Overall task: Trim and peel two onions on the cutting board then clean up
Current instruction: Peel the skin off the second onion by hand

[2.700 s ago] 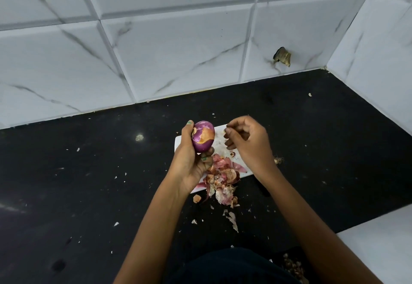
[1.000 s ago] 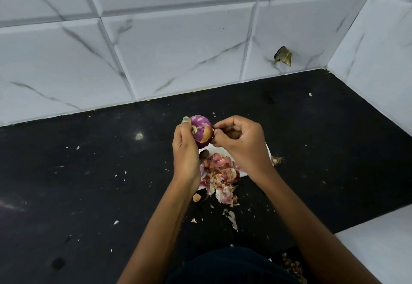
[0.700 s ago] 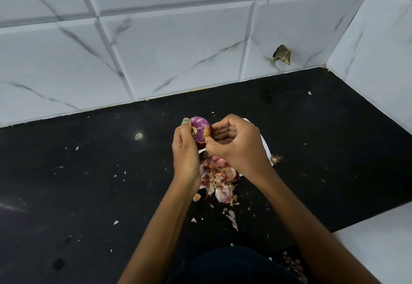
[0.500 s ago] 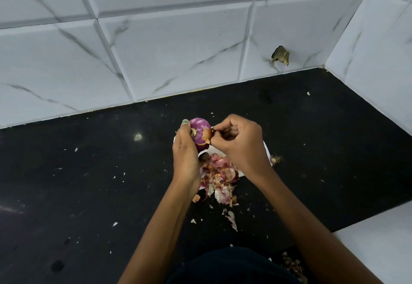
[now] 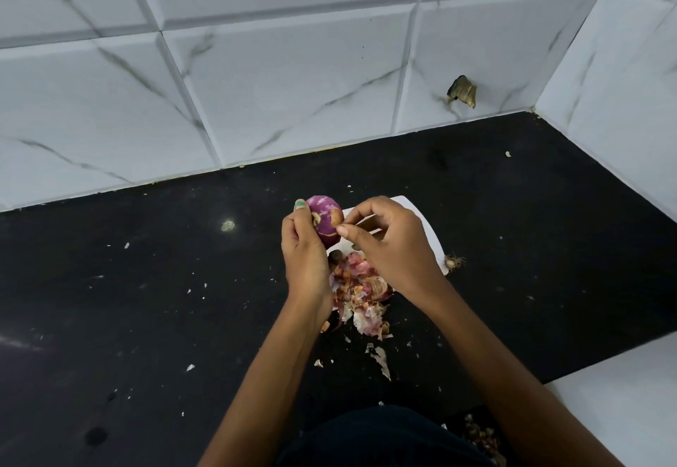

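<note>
Onion (image 5: 324, 218): glossy purple flesh, dry papery patches. Peels (image 5: 361, 292): thin, papery, crinkled. Cutting board (image 5: 426, 232): smooth, white. Countertop (image 5: 146, 301): polished black stone. Wall tiles (image 5: 293, 81): marbled, satin sheen.

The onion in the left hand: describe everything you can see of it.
The onion is small, round and purple-red, mostly peeled and glossy, with a few tan patches of dry skin clinging to the side facing the camera. The left hand grips it from the left, thumb along its edge, holding it up above the white cutting board. The right hand pinches at the tan patch on its right side with thumb and forefinger. Its lower part is hidden behind the hands. A heap of peels lies below it.
</note>
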A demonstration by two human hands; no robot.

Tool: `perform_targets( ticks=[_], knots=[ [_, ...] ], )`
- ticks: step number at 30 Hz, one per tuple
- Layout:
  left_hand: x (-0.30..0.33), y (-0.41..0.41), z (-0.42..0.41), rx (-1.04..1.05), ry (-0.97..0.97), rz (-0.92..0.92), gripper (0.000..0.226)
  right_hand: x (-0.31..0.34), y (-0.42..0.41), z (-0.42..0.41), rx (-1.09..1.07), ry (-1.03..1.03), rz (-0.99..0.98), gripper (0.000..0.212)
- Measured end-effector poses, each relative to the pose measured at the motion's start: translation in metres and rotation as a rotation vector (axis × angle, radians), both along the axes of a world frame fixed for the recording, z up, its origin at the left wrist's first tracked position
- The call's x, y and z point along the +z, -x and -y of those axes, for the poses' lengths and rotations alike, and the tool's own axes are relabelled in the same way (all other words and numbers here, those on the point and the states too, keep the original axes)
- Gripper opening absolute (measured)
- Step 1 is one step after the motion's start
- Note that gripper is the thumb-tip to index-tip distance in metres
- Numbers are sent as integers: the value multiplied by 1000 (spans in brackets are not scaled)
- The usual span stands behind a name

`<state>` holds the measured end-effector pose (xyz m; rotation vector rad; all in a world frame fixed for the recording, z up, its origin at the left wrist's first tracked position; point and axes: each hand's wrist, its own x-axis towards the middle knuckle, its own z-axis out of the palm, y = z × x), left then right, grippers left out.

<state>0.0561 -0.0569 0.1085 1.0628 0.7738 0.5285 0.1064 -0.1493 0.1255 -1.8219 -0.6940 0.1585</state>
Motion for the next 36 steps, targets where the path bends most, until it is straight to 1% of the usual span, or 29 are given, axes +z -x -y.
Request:
perform_targets(
  ticks=[2, 4, 6, 8, 10, 12, 15, 18, 19, 21, 22, 23, 24, 26, 29, 31, 33, 36],
  knots=[
    [2, -1, 0, -8, 2, 10, 35, -1, -1, -1, -3, -24, -67, 4],
    [5, -1, -2, -14, 26, 15, 36, -4, -1, -2, -26, -59, -118, 8],
    [7, -1, -3, -27, 74, 9, 36, -7, -3, -3, -76, -104, -164, 12],
    [9, 0, -2, -34, 101, 4, 34, -11, -8, -1, -136, -99, -181, 10],
    [9, 1, -2, -23, 114, -7, 32, -17, -15, 1, -152, -20, -166, 7],
    [8, 1, -2, -22, 103, -32, 31, -20, -19, 3, -119, 65, -141, 11],
    [6, 1, -1, -24, 62, -52, 28, -18, -18, 2, -75, 152, -63, 21],
    [5, 1, 0, -22, 19, -65, 27, -11, -14, 2, -56, 224, 34, 38],
    [5, 1, 0, -19, 2, -62, 26, -9, -13, 2, -60, 217, 57, 37],
    [6, 1, 1, -10, -34, -52, 24, -7, -12, 3, -82, 143, 63, 15],
    [5, 1, 0, -5, -48, -50, 22, -5, -12, 3, -79, 118, 39, 12],
    [5, 1, 0, 0, -63, -49, 22, -4, -11, 3, -64, 99, -7, 19],
    [5, 1, 0, 1, -78, -50, 21, -3, -10, 2, -41, 84, -68, 22],
    [4, 2, 0, -2, -112, -44, 22, -1, -7, -1, -14, 77, -169, 20],
    [4, 2, 2, 3, -151, -30, 22, 0, -3, -6, -3, 65, -242, 23],
    [3, 2, 2, 3, -178, -35, 22, -1, -1, -7, -17, 41, -263, 19],
    [1, 3, 2, 2, -212, -42, 21, 0, 0, -8, -42, 27, -244, 14],
    [1, 3, 3, 7, -244, -31, 20, 2, 0, -8, -33, 16, -200, 14]
  ],
)
